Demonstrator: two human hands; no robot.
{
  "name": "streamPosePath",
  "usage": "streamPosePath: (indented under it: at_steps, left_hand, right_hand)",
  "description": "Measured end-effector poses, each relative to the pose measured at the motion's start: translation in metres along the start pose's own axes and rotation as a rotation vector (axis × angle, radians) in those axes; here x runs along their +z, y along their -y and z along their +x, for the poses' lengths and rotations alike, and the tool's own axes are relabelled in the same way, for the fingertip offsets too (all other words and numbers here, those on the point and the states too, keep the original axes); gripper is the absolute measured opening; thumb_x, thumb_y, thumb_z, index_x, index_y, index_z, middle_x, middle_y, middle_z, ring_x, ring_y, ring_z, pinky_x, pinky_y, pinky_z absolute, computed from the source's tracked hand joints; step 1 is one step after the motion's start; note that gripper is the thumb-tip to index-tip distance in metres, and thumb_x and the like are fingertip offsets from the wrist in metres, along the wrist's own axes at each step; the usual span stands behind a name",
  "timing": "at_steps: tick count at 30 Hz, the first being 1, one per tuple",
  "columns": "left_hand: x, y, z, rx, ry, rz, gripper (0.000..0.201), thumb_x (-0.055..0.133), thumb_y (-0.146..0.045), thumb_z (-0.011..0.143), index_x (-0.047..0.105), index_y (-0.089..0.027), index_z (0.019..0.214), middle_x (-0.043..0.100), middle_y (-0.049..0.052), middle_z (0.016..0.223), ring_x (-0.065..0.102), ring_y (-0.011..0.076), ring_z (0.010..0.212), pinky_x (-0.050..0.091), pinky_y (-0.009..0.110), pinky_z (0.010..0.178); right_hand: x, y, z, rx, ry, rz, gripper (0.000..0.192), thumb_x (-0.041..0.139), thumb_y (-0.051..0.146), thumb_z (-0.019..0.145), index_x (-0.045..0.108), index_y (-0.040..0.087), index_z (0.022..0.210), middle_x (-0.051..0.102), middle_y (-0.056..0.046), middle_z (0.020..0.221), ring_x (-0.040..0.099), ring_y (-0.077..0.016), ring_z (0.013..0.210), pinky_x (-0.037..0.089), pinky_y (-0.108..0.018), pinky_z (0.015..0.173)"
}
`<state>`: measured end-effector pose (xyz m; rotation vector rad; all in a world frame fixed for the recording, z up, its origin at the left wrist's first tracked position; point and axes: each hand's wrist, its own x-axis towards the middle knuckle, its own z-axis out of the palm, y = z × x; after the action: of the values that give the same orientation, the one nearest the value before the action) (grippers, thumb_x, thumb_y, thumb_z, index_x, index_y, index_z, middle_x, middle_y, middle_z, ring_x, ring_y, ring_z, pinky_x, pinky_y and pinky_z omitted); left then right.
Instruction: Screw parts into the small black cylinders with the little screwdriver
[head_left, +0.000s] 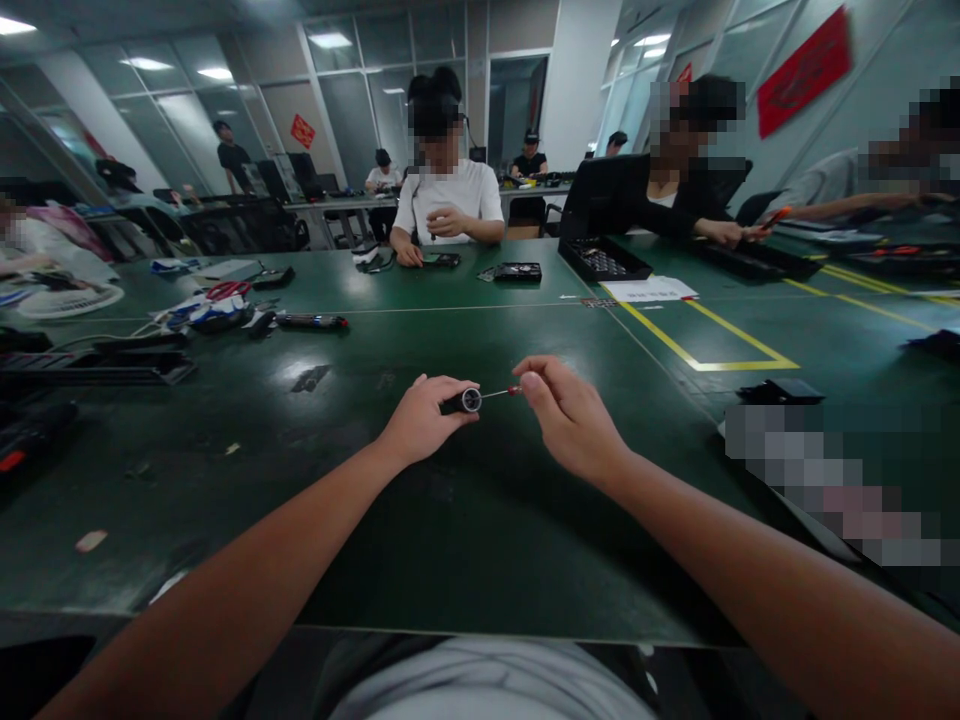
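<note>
Head camera: I have the left hand (424,415) curled round a black cylinder (463,402), thumb and fingers closed on it, its silvery ring end facing right. The right hand (571,415) pinches a thin screwdriver (514,390) by its red handle, and the shaft points left to that ring end; from here I cannot tell whether the tip touches. The cylinder is over the middle of the green tabletop (525,560), between its near and far edges; I can't make out whether it rests there.

Further out to the left, I see a dark rod-like tool (311,321) and, beyond it, red-handled scissors (229,290). Dark trays (112,362) lie by the left edge. To the right, a small black box (780,392) sits near a rectangle of yellow tape (739,365), with a white sheet (649,289) at the tape's far end. At the far edge, a co-worker in a white shirt (448,200) bends over a dark device (442,260), and a black case (606,260) stands open.
</note>
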<state>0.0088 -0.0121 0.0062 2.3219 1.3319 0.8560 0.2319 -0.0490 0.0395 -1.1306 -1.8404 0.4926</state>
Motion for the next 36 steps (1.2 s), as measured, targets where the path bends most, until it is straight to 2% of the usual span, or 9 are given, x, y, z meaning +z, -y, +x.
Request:
streamPosePath:
  at_steps: [2,6,10,13,15,17,25,31,36]
  left_hand:
    - [0.0,0.0,0.0,0.003,-0.002,-0.003,0.034,0.075,-0.031,0.084,0.07,-0.029,0.118,0.071,0.005,0.122,0.062,0.0273,0.117,0.024,0.064,0.116]
    - [-0.003,0.0,0.001,-0.005,-0.027,-0.009,0.036,0.076,-0.029,0.083,0.07,-0.028,0.119,0.071,0.006,0.122,0.062,0.0273,0.117,0.027,0.063,0.116]
    - [-0.006,-0.001,0.001,0.006,0.009,0.025,0.038,0.074,-0.029,0.085,0.068,-0.029,0.122,0.07,0.006,0.124,0.06,0.0277,0.119,0.022,0.065,0.117]
    - [-0.006,-0.001,0.002,0.055,0.019,0.064,0.042,0.072,-0.029,0.087,0.065,-0.031,0.128,0.068,0.005,0.126,0.059,0.0263,0.121,0.017,0.064,0.119]
    - [-0.006,0.002,0.004,0.039,0.022,0.085,0.043,0.071,-0.03,0.088,0.064,-0.031,0.13,0.067,0.005,0.127,0.058,0.0267,0.122,0.017,0.066,0.119]
    - [-0.006,0.005,0.005,0.006,0.042,0.095,0.043,0.07,-0.03,0.088,0.064,-0.03,0.131,0.067,0.006,0.126,0.058,0.0276,0.121,0.019,0.067,0.117]
    - [-0.008,0.002,0.004,-0.002,0.046,0.079,0.04,0.071,-0.032,0.087,0.066,-0.03,0.127,0.069,0.006,0.123,0.06,0.0283,0.118,0.023,0.065,0.116]
    - [-0.007,-0.003,0.002,0.012,0.052,0.063,0.04,0.072,-0.032,0.087,0.065,-0.03,0.126,0.069,0.004,0.125,0.059,0.0279,0.12,0.02,0.066,0.116]
    - [-0.006,-0.002,0.001,0.021,0.048,0.063,0.039,0.072,-0.033,0.087,0.066,-0.029,0.125,0.07,0.004,0.123,0.06,0.0266,0.118,0.023,0.063,0.116]
  right_hand:
    - [-0.001,0.001,0.0,0.012,0.012,-0.002,0.026,0.043,0.038,0.101,0.064,0.025,0.099,0.064,-0.002,0.077,0.058,-0.0181,0.067,0.04,-0.032,0.064]
    - [0.001,-0.002,0.002,0.095,-0.016,0.167,0.02,0.054,0.036,0.095,0.062,0.024,0.109,0.064,-0.001,0.08,0.06,-0.0179,0.071,0.044,-0.031,0.065]
    - [0.006,-0.014,0.008,0.169,-0.051,0.333,0.022,0.056,0.042,0.094,0.064,0.022,0.096,0.066,-0.002,0.083,0.061,-0.0172,0.075,0.049,-0.033,0.072]
    - [0.01,-0.025,0.014,0.363,-0.158,0.553,0.028,0.055,0.049,0.093,0.062,0.022,0.086,0.062,-0.001,0.076,0.058,-0.0163,0.066,0.053,-0.035,0.071]
    - [0.011,-0.032,0.016,0.518,-0.161,0.71,0.027,0.059,0.048,0.09,0.059,0.023,0.08,0.055,0.001,0.069,0.052,-0.0145,0.058,0.054,-0.035,0.067]
    - [0.012,-0.035,0.018,0.568,-0.184,0.768,0.025,0.061,0.045,0.089,0.058,0.023,0.078,0.053,0.002,0.067,0.048,-0.013,0.056,0.054,-0.033,0.064]
    - [0.018,-0.034,0.014,0.355,-0.17,0.645,0.026,0.06,0.047,0.091,0.061,0.022,0.09,0.063,0.0,0.08,0.06,-0.0147,0.069,0.052,-0.032,0.069]
    - [0.015,-0.029,0.009,0.178,-0.123,0.443,0.024,0.053,0.045,0.097,0.06,0.022,0.095,0.064,0.0,0.079,0.061,-0.0149,0.07,0.05,-0.033,0.072]
    - [0.011,-0.021,0.008,0.119,-0.131,0.349,0.02,0.052,0.04,0.098,0.059,0.021,0.097,0.064,0.0,0.078,0.061,-0.0151,0.069,0.049,-0.032,0.07]
